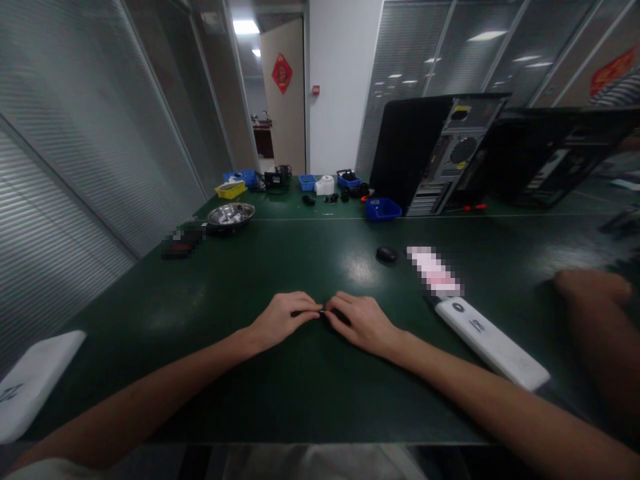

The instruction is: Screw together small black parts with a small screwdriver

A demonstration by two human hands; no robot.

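Near the middle of the table, my left hand (287, 317) and my right hand (364, 323) meet almost fingertip to fingertip. Each pinches with thumb and fingers at a small dark piece (323, 311) with a bright spot on it. Most of this piece is covered by the fingers, and its kind is too small to make out. Both forearms rest along the green table (300, 393). A black computer mouse (387, 254) lies beyond my right hand, touching neither hand.
A white power bank (493, 341) lies right of my right hand, another white slab (37, 383) at far left. A metal bowl (231, 215), blue tray (383, 209) and black computer tower (415, 153) stand farther back. Another person's arm (597, 313) rests at right.
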